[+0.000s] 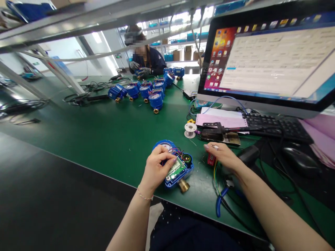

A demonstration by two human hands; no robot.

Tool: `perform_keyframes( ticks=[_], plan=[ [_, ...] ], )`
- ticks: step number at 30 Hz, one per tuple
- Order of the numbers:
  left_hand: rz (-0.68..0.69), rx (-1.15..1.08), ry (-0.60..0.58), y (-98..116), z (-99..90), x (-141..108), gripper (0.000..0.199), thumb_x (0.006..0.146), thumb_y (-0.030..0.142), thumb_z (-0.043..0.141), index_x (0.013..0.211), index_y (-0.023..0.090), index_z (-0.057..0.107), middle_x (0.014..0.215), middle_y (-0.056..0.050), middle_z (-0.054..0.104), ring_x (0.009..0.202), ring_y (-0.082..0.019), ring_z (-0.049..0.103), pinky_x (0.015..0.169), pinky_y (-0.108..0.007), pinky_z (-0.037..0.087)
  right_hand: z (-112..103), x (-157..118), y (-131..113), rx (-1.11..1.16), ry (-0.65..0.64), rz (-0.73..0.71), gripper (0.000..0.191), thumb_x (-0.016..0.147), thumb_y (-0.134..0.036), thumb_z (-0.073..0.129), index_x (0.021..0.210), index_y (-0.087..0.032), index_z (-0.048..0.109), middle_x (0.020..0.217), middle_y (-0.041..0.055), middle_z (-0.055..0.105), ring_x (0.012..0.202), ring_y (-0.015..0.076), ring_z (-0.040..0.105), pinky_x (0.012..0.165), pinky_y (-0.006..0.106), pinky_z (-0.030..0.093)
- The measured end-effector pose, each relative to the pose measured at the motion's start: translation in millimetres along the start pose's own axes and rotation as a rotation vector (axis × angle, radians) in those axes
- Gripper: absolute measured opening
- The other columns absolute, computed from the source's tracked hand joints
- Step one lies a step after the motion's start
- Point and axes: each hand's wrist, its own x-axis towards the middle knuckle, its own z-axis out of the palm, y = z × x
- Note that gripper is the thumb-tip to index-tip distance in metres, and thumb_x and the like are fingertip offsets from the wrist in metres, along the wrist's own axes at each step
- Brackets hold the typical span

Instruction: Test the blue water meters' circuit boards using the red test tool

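Observation:
In front of me on the green table lies an opened blue water meter [192,166] with a brass pipe fitting [184,186]. Its green circuit board [178,169] is exposed, and thin coloured wires [177,151] run along the board's far side. My left hand [159,165] rests over the meter, thumb and forefinger pinched at the board's edge; what lies between the fingertips is hidden. To the right, my right hand [222,155] is closed on a small red block [210,159] with pale markings, partly covered by the fingers. Yellow and green leads [215,176] hang below it.
Blue-handled pliers [222,202] lie near the right forearm. Beyond are a solder spool [190,129], a soldering iron in its holder [220,134], a keyboard [277,129], a mouse [300,161] and a monitor [269,62]. Several blue meters [156,100] stand before a co-worker [151,61].

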Motion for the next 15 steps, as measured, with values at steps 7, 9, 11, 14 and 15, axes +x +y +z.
perform_keyframes(
  ticks=[7,9,11,14,15],
  plan=[
    [-0.002,0.013,-0.006,3.8,0.0,2.6,0.007,0.074,0.019,0.066,0.069,0.022,0.070,0.065,0.000,0.055,0.068,-0.014,0.052,0.063,-0.028,0.042,2.8,-10.5,-17.5,1.184,-0.156,0.489,0.029,0.064,-0.030,0.074,0.069,-0.018,0.049,0.051,-0.0084,0.036,0.042,0.0047,0.032,0.038,0.017,0.035],
    [-0.019,0.014,-0.011,5.0,-0.8,3.2,0.006,0.072,0.018,0.067,0.069,0.022,0.070,0.065,0.001,0.057,0.067,-0.014,0.052,0.063,-0.028,0.042,5.0,-18.8,-21.5,1.205,-0.171,0.534,0.023,0.059,-0.013,0.074,0.073,-0.015,0.056,0.062,-0.0026,0.051,0.048,0.0047,0.042,0.041,0.016,0.041],
    [-0.026,0.017,-0.014,6.2,-1.5,3.8,0.005,0.071,0.017,0.069,0.068,0.022,0.070,0.064,0.001,0.057,0.067,-0.014,0.053,0.063,-0.027,0.042,5.0,-29.6,-29.0,1.227,-0.157,0.532,0.029,0.056,-0.006,0.073,0.081,-0.013,0.061,0.084,0.0047,0.062,0.064,0.0069,0.056,0.057,0.016,0.050],
    [-0.015,0.043,-0.019,8.1,-1.2,5.3,0.006,0.071,0.017,0.069,0.067,0.022,0.069,0.064,0.001,0.059,0.068,-0.014,0.054,0.064,-0.028,0.042,1.7,-43.2,-42.9,1.217,-0.180,0.474,0.030,0.062,-0.017,0.075,0.090,-0.013,0.063,0.094,0.0080,0.064,0.079,0.0122,0.062,0.074,0.021,0.052],
    [-0.012,0.061,-0.024,8.9,-0.7,6.2,0.006,0.071,0.017,0.069,0.067,0.022,0.069,0.065,0.001,0.059,0.068,-0.014,0.054,0.064,-0.029,0.042,0.7,-45.6,-46.7,1.173,-0.205,0.435,0.029,0.066,-0.024,0.074,0.090,-0.014,0.062,0.089,0.0068,0.065,0.074,0.0126,0.063,0.071,0.023,0.053]
  ],
)
